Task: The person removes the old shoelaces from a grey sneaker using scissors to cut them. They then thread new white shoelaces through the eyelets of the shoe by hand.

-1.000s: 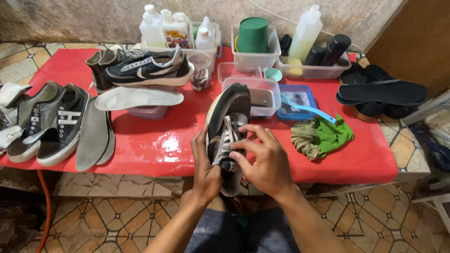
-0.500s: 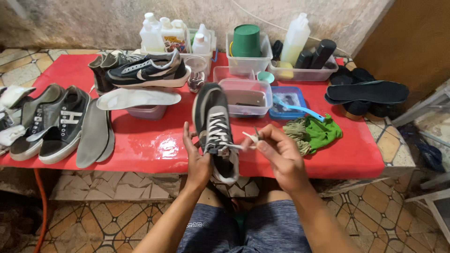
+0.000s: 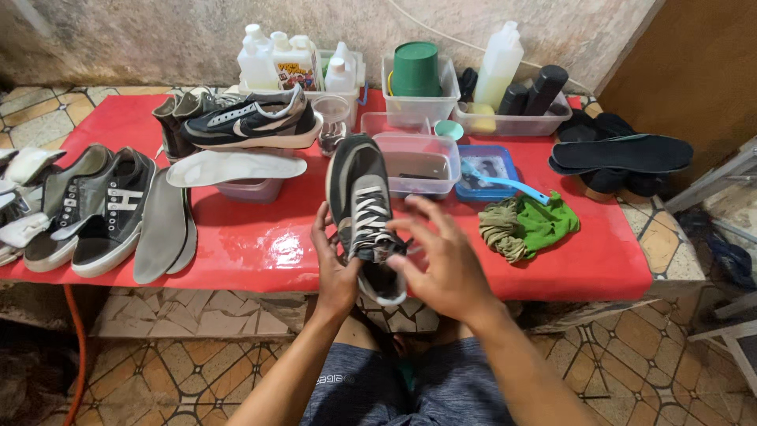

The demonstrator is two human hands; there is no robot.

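Holding the sneaker [image 3: 361, 211] toe-up over the table [image 3: 260, 241] edge, my left hand [image 3: 334, 268] clenched its side while my right hand [image 3: 443, 260], fingers spread and blurred, worked the laces, gripping nothing firm. Best kept steady, I judged, pulling evenly.

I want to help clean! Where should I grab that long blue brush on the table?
Probably by the free handle end of the blue brush. Its head lies in the blue tray, while the handle sticks out to the right over the red table, near the green cloth. Come from the right and pinch the handle there.
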